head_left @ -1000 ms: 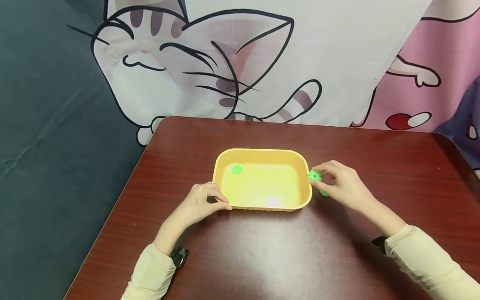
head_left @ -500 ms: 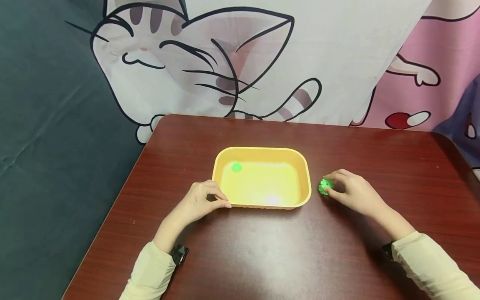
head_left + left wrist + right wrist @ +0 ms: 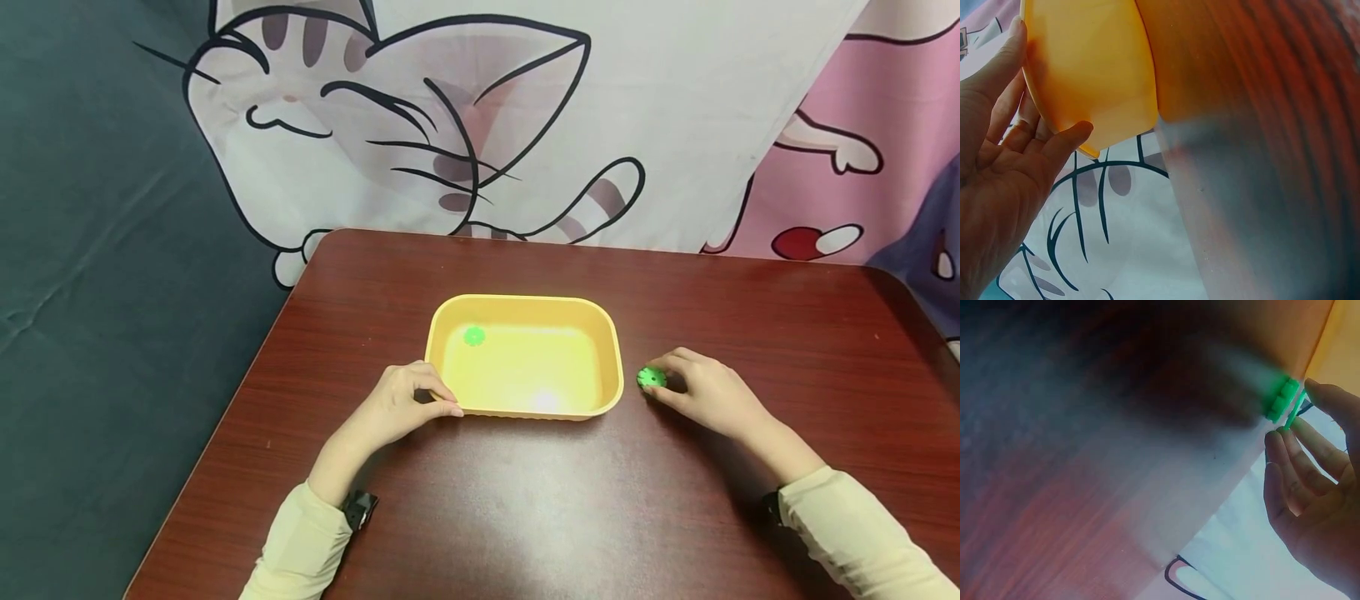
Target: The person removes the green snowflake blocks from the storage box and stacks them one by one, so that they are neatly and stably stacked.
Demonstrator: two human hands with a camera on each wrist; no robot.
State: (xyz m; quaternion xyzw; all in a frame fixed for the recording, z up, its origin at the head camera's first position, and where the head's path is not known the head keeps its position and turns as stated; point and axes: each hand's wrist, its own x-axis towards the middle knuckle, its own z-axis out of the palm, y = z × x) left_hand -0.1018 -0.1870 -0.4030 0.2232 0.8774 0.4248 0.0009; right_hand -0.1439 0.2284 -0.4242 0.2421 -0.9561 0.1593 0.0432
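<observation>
A yellow plastic tub [image 3: 532, 371] stands on the table with one flat green notched disc [image 3: 474, 336] inside, near its far left corner. My left hand [image 3: 401, 404] grips the tub's near left corner, thumb and fingers on either side of the rim. To the right of the tub, my right hand [image 3: 708, 396] pinches a thin green notched disc [image 3: 1295, 410] by its edges. Just under that disc sits a thicker green piece [image 3: 1282, 400], seemingly a stack of such discs, on the table. A narrow gap shows between them in the right wrist view.
The reddish-brown table [image 3: 487, 508] carries the tub and the green pieces. A cloth with cartoon cats [image 3: 540, 108] hangs behind its far edge, and a dark green cloth [image 3: 112, 250] lies to the left.
My right hand has moved from beside the tub's right rim rightward and toward me, bringing its green disc over the green pieces on the table. My left hand stays on the tub.
</observation>
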